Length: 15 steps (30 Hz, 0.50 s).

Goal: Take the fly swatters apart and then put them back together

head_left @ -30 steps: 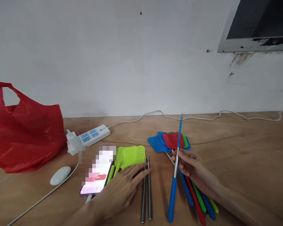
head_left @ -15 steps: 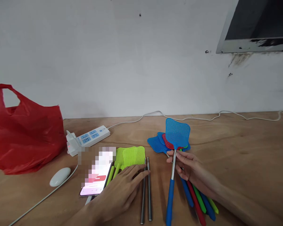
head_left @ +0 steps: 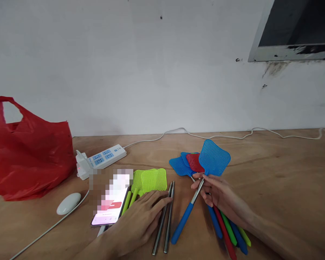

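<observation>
My right hand (head_left: 219,196) pinches the metal shaft of a blue fly swatter (head_left: 213,157), whose mesh head tilts up to the right and whose blue grip (head_left: 182,222) slants down to the left. It hovers over a pile of swatters (head_left: 191,163) with blue, red and green handles (head_left: 227,231). My left hand (head_left: 141,220) lies flat on the table, fingers stretched out, touching two bare metal rods (head_left: 162,224). Green swatters (head_left: 150,179) lie just beyond its fingertips.
A lit phone (head_left: 109,207) lies left of my left hand. Further left are a white mouse (head_left: 69,203), a white power strip (head_left: 101,159) with its cable, and a red plastic bag (head_left: 27,150). The wooden table (head_left: 281,169) meets a white wall.
The held blue swatter has turned from edge-on to face-on and tilted, head to the right, grip swinging left. The two metal rods under my left hand have slanted slightly.
</observation>
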Tool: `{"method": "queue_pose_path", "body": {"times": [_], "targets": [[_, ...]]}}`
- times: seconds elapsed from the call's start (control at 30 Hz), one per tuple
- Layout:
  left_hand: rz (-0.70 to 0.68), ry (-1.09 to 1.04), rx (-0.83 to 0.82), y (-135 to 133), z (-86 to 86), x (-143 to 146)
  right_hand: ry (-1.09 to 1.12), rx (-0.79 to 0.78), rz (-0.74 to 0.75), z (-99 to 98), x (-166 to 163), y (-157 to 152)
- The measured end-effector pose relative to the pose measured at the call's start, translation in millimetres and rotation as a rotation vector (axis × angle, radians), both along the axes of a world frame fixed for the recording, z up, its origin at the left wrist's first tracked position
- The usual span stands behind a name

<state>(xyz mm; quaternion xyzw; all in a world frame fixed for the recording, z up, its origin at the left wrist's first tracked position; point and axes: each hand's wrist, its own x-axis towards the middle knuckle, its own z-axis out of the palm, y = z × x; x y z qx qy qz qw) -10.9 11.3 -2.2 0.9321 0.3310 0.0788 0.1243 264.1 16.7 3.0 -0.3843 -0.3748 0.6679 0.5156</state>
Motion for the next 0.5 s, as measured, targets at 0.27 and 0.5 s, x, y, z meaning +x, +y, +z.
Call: {"method": "queue_pose_path", "body": {"times": [0.27, 0.5], "targets": [[-0.065, 0.027, 0.020, 1.2, 1.9, -1.4, -0.019, 0.042, -0.124, 4.3, 1.9, 0.2], [-0.065, 0.019, 0.058, 1.3, 1.7, 0.8, 0.011, -0.044, -0.158, 6.7, 0.4, 0.2]]}}
